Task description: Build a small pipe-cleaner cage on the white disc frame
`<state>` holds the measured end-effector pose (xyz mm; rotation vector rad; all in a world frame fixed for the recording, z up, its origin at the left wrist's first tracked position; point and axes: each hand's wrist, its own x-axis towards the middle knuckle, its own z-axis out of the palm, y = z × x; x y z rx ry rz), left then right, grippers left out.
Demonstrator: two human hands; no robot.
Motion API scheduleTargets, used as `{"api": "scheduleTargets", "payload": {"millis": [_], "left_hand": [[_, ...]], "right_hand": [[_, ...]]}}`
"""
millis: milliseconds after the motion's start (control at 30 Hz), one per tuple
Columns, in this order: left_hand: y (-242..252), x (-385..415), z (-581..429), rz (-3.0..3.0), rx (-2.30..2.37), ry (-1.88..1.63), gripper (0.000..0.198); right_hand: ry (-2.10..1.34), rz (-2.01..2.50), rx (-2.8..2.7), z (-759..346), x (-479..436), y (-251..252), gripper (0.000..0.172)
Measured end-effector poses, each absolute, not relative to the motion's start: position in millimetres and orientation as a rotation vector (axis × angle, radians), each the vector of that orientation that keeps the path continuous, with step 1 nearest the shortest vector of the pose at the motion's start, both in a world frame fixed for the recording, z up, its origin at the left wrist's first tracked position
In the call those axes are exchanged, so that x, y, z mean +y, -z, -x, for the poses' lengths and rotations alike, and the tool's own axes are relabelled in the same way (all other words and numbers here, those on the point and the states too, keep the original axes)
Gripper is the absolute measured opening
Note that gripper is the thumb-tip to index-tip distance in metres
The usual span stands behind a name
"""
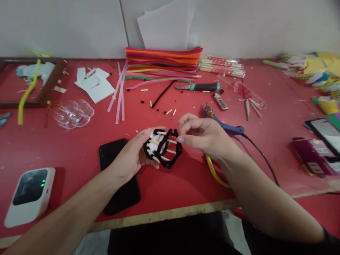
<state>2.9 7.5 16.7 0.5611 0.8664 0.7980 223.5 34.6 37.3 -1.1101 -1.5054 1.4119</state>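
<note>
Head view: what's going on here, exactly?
A person's left hand holds a small frame of black fuzzy strips and pale sticks, with white material at one end. The right hand has its thumb at the opposite edge; whether it is gripping there is hard to tell. A blue-handled corded tool lies beyond the right hand, a black smartphone lies under the left forearm, and a cutter knife lies farther back.
</note>
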Motion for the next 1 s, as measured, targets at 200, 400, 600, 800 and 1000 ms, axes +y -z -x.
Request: {"api": "scheduleTargets", "payload": {"millis": [200,400,600,800,1000], "left_hand": [[-19.0,6.7,-2.1,-0.57,0.875,-0.784,0.042],[-17.7,5.8,-1.6,-0.573,0.87,-0.8,0.038],[-20.0,5.7,-3.0,-0.564,0.885,-0.787,0.036],[-22.0,6.2,-3.0,-0.544,0.904,-0.786,0.034],[-24.1,8.6,-2.3,-0.471,0.896,-0.803,0.033]], "right_hand": [[-1.4,1.116,-1.536,-223.4,34.7,-38.5,0.026],[-1.389,1.127,-1.551,-223.6,34.5,-38.9,0.024],[-1.368,1.109,-1.584,-224.3,34.0,-37.1,0.013],[-1.365,1.117,-1.587,-224.0,34.0,-37.2,0.018],[-1.434,1.073,-1.44,-220.6,32.2,-40.6,0.034]]}}
